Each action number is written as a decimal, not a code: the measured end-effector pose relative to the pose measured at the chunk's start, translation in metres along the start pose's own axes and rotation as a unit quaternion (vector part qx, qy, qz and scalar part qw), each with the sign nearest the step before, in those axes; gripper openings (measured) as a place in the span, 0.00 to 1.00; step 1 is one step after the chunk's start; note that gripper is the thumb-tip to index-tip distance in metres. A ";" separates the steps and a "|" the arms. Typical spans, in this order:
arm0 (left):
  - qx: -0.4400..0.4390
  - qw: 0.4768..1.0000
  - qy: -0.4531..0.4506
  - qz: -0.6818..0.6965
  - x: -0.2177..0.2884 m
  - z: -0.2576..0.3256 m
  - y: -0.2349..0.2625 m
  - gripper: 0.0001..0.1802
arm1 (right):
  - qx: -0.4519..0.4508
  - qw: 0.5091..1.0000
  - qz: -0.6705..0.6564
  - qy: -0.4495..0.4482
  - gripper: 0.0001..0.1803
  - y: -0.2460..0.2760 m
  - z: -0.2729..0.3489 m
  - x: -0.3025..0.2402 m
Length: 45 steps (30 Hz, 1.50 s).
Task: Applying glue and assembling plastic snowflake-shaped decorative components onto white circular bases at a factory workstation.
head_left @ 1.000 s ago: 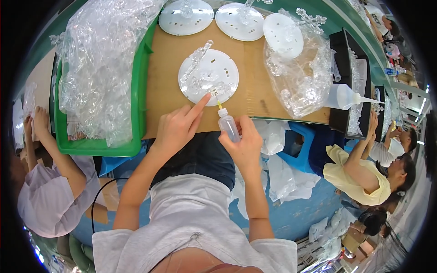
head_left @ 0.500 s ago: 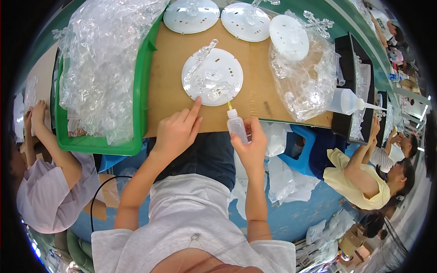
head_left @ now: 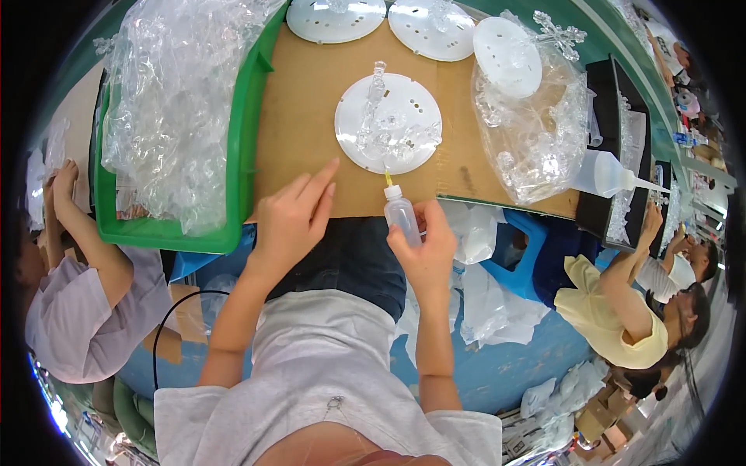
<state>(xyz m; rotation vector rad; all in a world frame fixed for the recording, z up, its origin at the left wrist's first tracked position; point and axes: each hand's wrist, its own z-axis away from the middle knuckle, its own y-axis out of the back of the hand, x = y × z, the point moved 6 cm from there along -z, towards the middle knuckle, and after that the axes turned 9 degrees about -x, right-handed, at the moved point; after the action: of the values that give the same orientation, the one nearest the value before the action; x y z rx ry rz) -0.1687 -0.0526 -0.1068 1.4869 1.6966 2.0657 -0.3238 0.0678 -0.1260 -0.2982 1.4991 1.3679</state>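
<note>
A round white disc (head_left: 423,116) lies on the brown board in front of me, with a clear plastic cross-like piece (head_left: 374,97) on top of it. My right hand (head_left: 428,239) grips a small translucent squeeze bottle (head_left: 401,213). The bottle's thin yellow needle tip (head_left: 388,179) points at the disc's near edge; whether it touches cannot be made out. To the left, my left hand (head_left: 289,221) hovers over the board's near edge, index finger stretched out, holding nothing and apart from the disc.
A green bin (head_left: 243,167) of clear bagged parts stands at the left. More white discs (head_left: 336,22) line the far edge; another disc (head_left: 507,58) rests on a clear bag (head_left: 536,167) at right. Beside it are a large nozzle bottle (head_left: 602,174) and black trays (head_left: 597,206). People sit on both sides.
The disc has turned and shifted right, its clear piece now more upright. My left fingertip has come off the disc's edge. The bottle remains in my right hand, close to the edge.
</note>
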 end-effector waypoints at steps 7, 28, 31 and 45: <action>0.005 1.000 0.003 -0.015 -0.008 -0.004 0.004 0.19 | -0.009 1.000 0.027 0.003 0.14 -0.004 -0.002 -0.006; -0.007 1.000 0.008 0.000 -0.012 0.003 0.001 0.20 | -0.021 0.999 0.041 -0.001 0.14 -0.012 -0.002 -0.016; -0.010 1.000 0.013 0.000 -0.011 0.003 0.002 0.20 | -0.023 0.999 0.034 -0.004 0.14 -0.014 -0.002 -0.015; 0.110 0.991 0.064 0.033 0.043 -0.033 0.051 0.17 | 0.068 0.977 -0.118 0.163 0.23 0.036 -0.022 -0.001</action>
<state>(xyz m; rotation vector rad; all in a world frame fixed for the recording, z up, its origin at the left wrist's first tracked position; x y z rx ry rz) -0.1898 -0.0701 -0.0376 1.5172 2.0087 2.1058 -0.3610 0.0599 -0.1084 -0.6172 1.7541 1.0562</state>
